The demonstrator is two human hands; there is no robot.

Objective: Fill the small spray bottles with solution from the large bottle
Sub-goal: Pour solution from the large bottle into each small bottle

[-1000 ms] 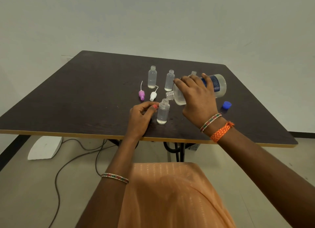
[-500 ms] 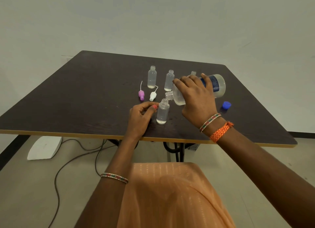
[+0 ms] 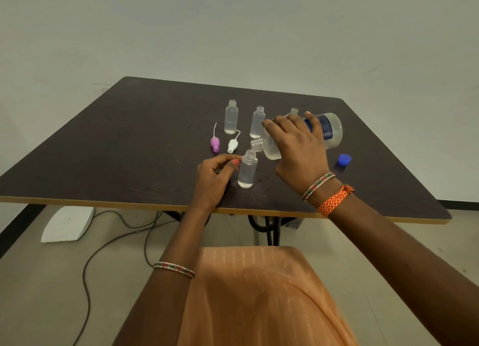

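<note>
My right hand (image 3: 298, 148) grips the large clear bottle (image 3: 329, 130) with the blue label. The bottle is tilted left, with its open mouth just above the open neck of a small spray bottle (image 3: 247, 173) standing near the table's front edge. A little liquid lies in that small bottle's bottom. My left hand (image 3: 213, 180) rests on the table beside it, fingers curled, with thumb and index tips against its shoulder. Two more open small bottles (image 3: 231, 117) (image 3: 257, 124) stand behind. A third (image 3: 294, 110) is mostly hidden by my right hand.
A pink nozzle cap (image 3: 215, 143) and a white one (image 3: 232, 146) lie left of the bottles. A blue cap (image 3: 344, 160) sits to the right on the dark table (image 3: 116, 151). Cables (image 3: 108, 244) and a white object (image 3: 67, 225) lie on the floor below.
</note>
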